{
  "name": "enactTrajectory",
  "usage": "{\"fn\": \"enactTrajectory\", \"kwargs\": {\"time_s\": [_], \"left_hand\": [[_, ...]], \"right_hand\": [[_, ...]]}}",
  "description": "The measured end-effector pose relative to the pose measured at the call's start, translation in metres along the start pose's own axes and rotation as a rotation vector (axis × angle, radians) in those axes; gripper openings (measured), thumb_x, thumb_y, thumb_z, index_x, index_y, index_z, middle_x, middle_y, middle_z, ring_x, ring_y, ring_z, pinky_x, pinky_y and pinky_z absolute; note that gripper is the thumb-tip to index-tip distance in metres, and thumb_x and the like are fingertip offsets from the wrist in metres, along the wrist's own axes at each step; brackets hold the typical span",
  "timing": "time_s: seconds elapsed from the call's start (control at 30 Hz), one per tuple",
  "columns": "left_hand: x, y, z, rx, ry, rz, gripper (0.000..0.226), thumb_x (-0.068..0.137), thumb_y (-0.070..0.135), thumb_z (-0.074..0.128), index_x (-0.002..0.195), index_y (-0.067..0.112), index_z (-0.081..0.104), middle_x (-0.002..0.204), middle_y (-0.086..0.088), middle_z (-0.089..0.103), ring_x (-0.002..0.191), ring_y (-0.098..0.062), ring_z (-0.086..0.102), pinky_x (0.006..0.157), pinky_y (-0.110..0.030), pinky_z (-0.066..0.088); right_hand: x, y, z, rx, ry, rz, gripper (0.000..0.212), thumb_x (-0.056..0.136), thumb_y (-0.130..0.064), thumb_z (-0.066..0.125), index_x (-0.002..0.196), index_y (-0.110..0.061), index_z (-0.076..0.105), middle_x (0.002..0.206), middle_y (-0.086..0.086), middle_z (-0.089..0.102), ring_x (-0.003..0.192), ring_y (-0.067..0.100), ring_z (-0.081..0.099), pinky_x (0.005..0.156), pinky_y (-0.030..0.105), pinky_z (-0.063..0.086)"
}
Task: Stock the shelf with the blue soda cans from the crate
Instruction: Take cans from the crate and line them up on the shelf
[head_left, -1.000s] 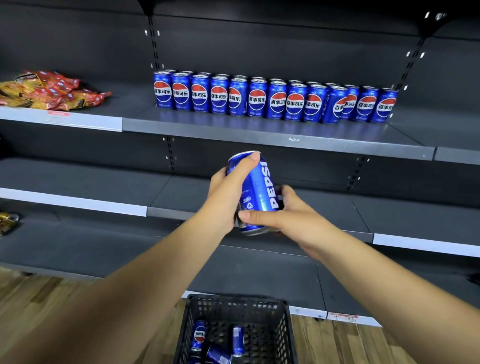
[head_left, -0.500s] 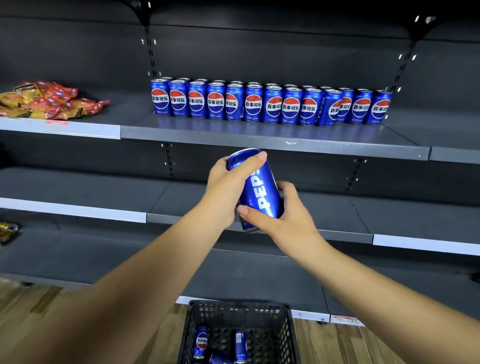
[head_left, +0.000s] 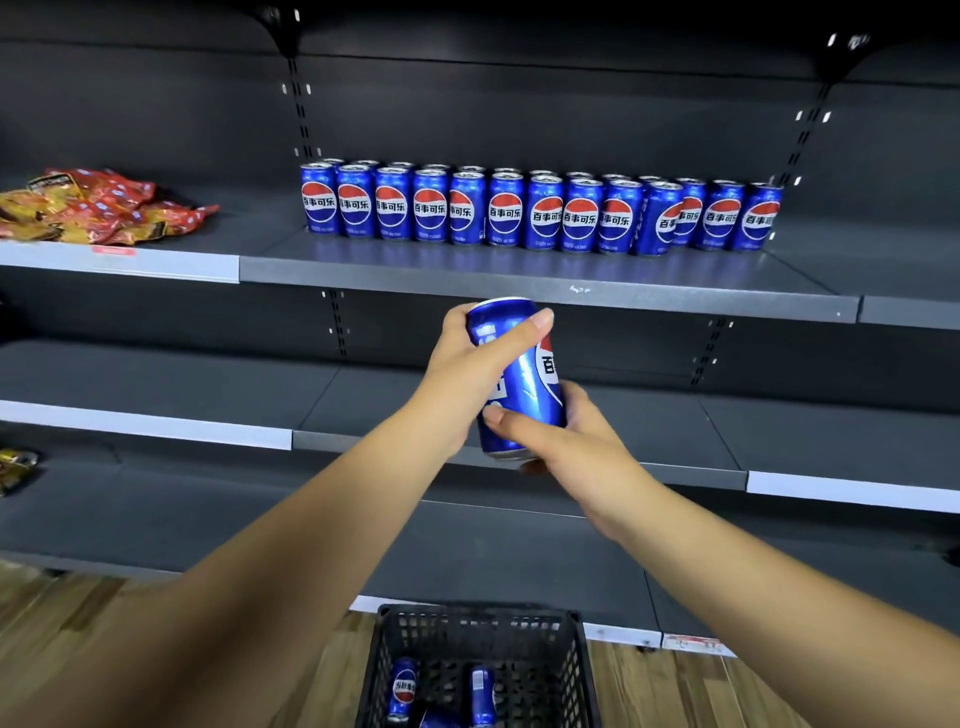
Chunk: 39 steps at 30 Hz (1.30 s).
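Both the left hand (head_left: 457, 364) and right hand (head_left: 566, 441) curl their fingers round a tilted blue can (head_left: 519, 384) held below the shelf (head_left: 545, 291), whose near edge it could clip and slip.

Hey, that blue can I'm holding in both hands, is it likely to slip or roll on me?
The can looks glossy, so it may be somewhat slippery; the left hand and right hand both grip it. Being a smooth cylinder, it would probably roll if laid down. Its walls show no dents, so it is likely stiff.
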<state>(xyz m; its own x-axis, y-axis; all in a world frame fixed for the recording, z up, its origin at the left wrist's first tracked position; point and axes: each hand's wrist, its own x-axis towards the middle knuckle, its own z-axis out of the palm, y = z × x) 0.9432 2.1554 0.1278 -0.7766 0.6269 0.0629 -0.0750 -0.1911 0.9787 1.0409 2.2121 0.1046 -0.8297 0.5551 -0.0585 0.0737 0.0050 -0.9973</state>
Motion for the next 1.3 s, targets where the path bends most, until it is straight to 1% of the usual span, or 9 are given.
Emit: {"fn": "enactTrajectory", "kwargs": {"time_s": [0.17,0.33,0.47,0.57,0.7,0.8,0.87,1.03,1.3], "left_hand": [[0.005,-0.003,0.002,0.003,0.078,0.039,0.036,0.077,0.027,0.076,0.106,0.013,0.059,0.102,-0.008,0.069,0.089,-0.022,0.069,0.077,-0.036,0.058],[0.013,-0.004,-0.011,-0.083,-0.039,0.106,0.013,0.077,0.013,0.073,0.089,0.01,0.069,0.077,-0.004,0.072,0.069,-0.016,0.068,0.061,-0.025,0.055],[0.023,-0.009,-0.02,-0.181,-0.168,0.049,0.009,0.069,0.019,0.072,0.076,0.014,0.073,0.074,-0.005,0.072,0.068,-0.016,0.068,0.068,-0.031,0.057],[0.028,-0.014,-0.019,-0.212,-0.229,0.019,0.02,0.067,0.023,0.068,0.082,0.01,0.069,0.073,-0.005,0.071,0.067,-0.017,0.067,0.068,-0.033,0.056],[0.032,-0.019,-0.015,-0.126,-0.245,0.055,0.02,0.07,0.025,0.077,0.084,0.012,0.07,0.077,-0.003,0.072,0.071,-0.016,0.068,0.071,-0.033,0.057],[0.04,-0.018,-0.011,-0.014,-0.256,0.126,0.013,0.08,0.024,0.068,0.087,0.013,0.069,0.077,0.002,0.072,0.073,-0.009,0.067,0.069,-0.023,0.054],[0.049,-0.019,-0.006,0.027,-0.235,0.134,0.009,0.088,0.023,0.062,0.086,0.016,0.069,0.076,0.008,0.072,0.073,-0.006,0.066,0.07,-0.02,0.053],[0.089,-0.03,0.013,0.081,-0.079,0.107,0.018,0.09,0.017,0.061,0.073,0.016,0.066,0.073,-0.001,0.065,0.074,-0.017,0.059,0.079,-0.036,0.048],[0.151,-0.063,0.081,0.219,-0.027,0.117,0.025,0.088,0.001,0.053,0.071,0.017,0.062,0.068,0.0,0.063,0.064,-0.011,0.058,0.071,-0.026,0.048]], "right_hand": [[-0.001,-0.003,0.001,-0.107,0.094,-0.092,0.047,0.076,-0.02,0.078,0.107,-0.012,0.044,0.091,-0.007,0.06,0.058,-0.006,0.059,0.055,0.009,0.045],[0.004,-0.015,-0.014,-0.175,0.047,0.006,0.049,0.073,-0.037,0.077,0.108,-0.018,0.049,0.099,-0.01,0.062,0.083,0.008,0.062,0.069,0.02,0.044],[0.01,-0.016,-0.024,-0.242,-0.071,0.055,0.059,0.059,-0.036,0.083,0.109,-0.019,0.058,0.1,-0.007,0.069,0.079,0.006,0.062,0.071,0.024,0.044],[0.015,-0.013,-0.022,-0.268,-0.112,0.053,0.054,0.055,-0.033,0.077,0.106,-0.023,0.062,0.091,-0.01,0.071,0.073,0.004,0.061,0.067,0.022,0.044],[0.021,-0.007,-0.022,-0.211,-0.031,0.063,0.042,0.069,-0.017,0.082,0.107,-0.017,0.064,0.088,-0.006,0.071,0.07,0.006,0.062,0.063,0.02,0.045],[0.025,-0.002,-0.025,-0.141,0.068,0.049,0.037,0.071,-0.01,0.079,0.106,-0.011,0.064,0.087,-0.001,0.072,0.064,0.003,0.065,0.054,0.013,0.047],[0.029,0.001,-0.03,-0.127,0.15,0.035,0.038,0.068,-0.009,0.082,0.102,-0.01,0.065,0.086,0.0,0.074,0.069,0.007,0.069,0.06,0.016,0.053],[0.048,0.0,-0.058,-0.237,0.324,-0.019,0.047,0.06,-0.017,0.088,0.101,-0.013,0.064,0.092,-0.001,0.072,0.084,0.015,0.069,0.073,0.024,0.056],[0.106,-0.004,-0.136,-0.36,0.441,-0.139,0.062,0.055,-0.025,0.091,0.108,-0.012,0.062,0.098,-0.003,0.07,0.09,0.014,0.067,0.084,0.035,0.055]]}}
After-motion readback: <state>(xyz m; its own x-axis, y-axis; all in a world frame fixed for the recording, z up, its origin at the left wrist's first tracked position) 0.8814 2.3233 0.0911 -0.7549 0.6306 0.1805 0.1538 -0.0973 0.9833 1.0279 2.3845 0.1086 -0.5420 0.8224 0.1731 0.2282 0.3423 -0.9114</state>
